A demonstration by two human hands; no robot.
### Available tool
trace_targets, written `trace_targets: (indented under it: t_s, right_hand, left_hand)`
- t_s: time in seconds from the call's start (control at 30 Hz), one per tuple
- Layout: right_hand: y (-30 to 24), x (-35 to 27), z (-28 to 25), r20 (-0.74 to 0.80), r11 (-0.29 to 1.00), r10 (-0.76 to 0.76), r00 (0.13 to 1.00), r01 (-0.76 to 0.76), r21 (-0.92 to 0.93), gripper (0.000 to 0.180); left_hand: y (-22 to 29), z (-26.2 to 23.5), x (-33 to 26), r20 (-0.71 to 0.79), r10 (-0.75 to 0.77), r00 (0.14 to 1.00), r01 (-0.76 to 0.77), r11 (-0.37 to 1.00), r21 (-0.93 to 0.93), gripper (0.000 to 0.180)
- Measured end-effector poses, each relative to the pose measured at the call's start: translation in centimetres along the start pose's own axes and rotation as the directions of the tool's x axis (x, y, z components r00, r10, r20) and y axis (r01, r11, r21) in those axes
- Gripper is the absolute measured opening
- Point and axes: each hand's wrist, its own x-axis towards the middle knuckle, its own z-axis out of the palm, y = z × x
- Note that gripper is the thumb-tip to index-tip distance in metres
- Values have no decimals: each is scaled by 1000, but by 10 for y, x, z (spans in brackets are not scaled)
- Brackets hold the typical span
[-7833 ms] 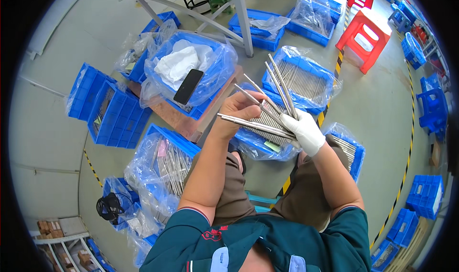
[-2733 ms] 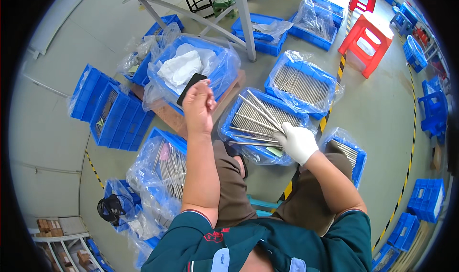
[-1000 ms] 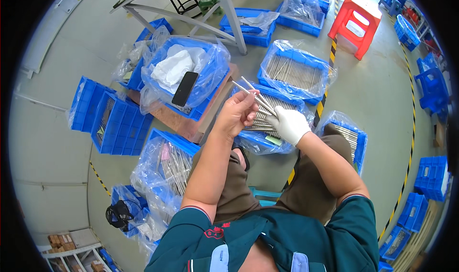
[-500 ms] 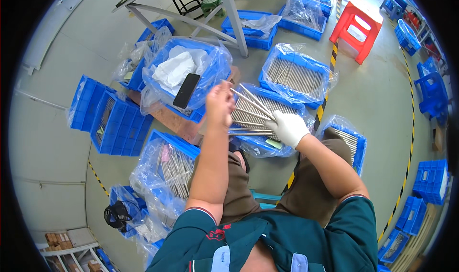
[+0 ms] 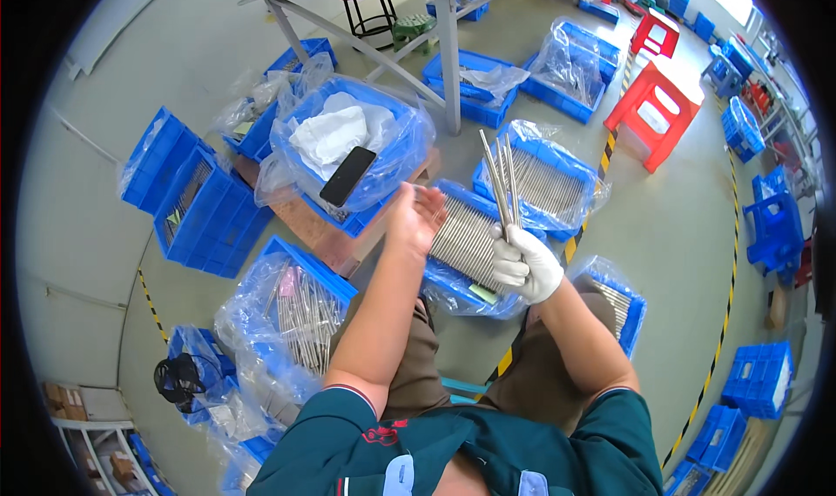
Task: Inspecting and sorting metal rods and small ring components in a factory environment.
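Note:
My right hand [image 5: 531, 268], in a white glove, is closed around a small bundle of thin metal rods [image 5: 502, 178]. The rods point up and away from me, fanning slightly at their far ends. My bare left hand [image 5: 418, 218] is held with palm turned inward and fingers stretched, nothing in it. Below and between both hands sits a blue crate [image 5: 453, 190] lined with clear plastic. A row of metal rods [image 5: 468, 243] lies side by side in it, partly hidden by my right hand.
Beyond stands another lined crate of rods [image 5: 544, 182]. At left, a black phone [image 5: 348, 175] rests on a plastic-lined crate [image 5: 296, 113]. Nearer is a crate with loose rods [image 5: 305, 317]. A table leg [image 5: 448, 60] and a red stool [image 5: 655, 104] stand farther off.
My right hand has turned the rods from pointing left to pointing upright and away. My left hand has come down, apart from the rods, with its fingers spread out.

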Motion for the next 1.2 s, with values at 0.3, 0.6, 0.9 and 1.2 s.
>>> trace_targets:
  t_s: [0.3,0.6,0.9,1.2]
  right_hand:
    - [4,11,22,-132,843,-423,896,336,-420,19]
    - [-11,17,27,-155,586,-746,647,529,-614,20]
    - [-44,6,14,-94,514,-827,554,678,-525,29]
    - [-72,-28,-18,-63,707,-706,706,707,-2,31]
  left_hand:
    - [-84,58,-71,122,-413,902,422,905,-53,45]
    - [-97,66,-36,331,-360,872,448,860,-246,45]
    - [-116,39,-22,270,-555,787,582,813,-26,40]
    - [-85,35,-21,160,-190,969,113,912,395,29]
